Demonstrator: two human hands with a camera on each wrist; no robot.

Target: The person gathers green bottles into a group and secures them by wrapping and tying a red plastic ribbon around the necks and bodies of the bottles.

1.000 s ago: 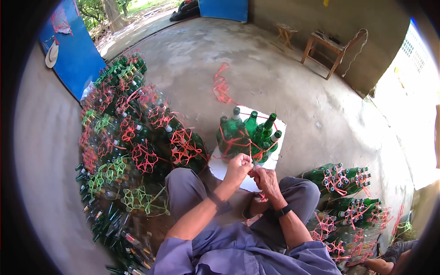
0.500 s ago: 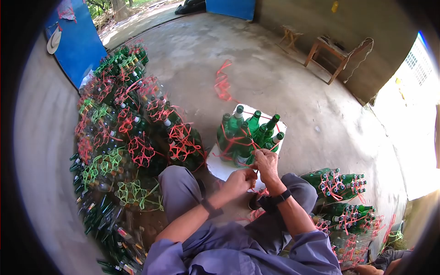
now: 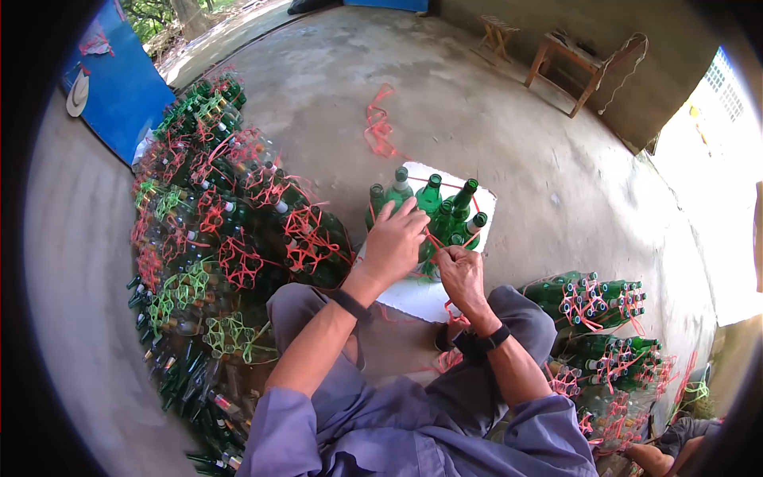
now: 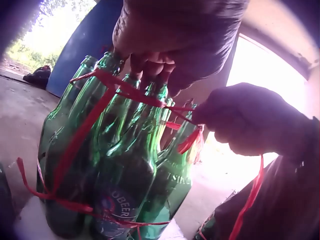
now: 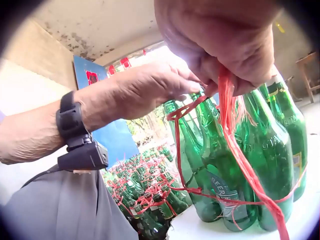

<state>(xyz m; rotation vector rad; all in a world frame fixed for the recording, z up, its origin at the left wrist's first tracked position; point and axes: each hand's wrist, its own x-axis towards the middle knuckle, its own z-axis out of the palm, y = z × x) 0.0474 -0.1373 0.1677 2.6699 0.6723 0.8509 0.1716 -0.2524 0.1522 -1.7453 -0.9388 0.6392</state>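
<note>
A cluster of green glass bottles (image 3: 431, 193) stands upright on a white board (image 3: 417, 300), with red plastic twine (image 5: 250, 175) tied round the bodies and looped about the necks. My left hand (image 3: 393, 248) reaches over the near bottle tops, its fingers extended; in the left wrist view its fingertips come down among the necks. At the near right side of the cluster, my right hand (image 3: 462, 278) pinches the twine, which runs taut from the necks to its fingers. A loose tail hangs below this hand in both wrist views.
Many tied bottle bundles (image 3: 238, 262) crowd the floor at left, and more bundles (image 3: 588, 302) lie at right. Loose red twine (image 3: 380, 127) trails on the floor beyond the board. A wooden table (image 3: 566, 67) stands by the far wall. Another person's arm (image 3: 648, 459) shows at lower right.
My hands were together at the near side of the cluster. The left has moved forward and up over the bottle tops; the right stays at the near side with the twine.
</note>
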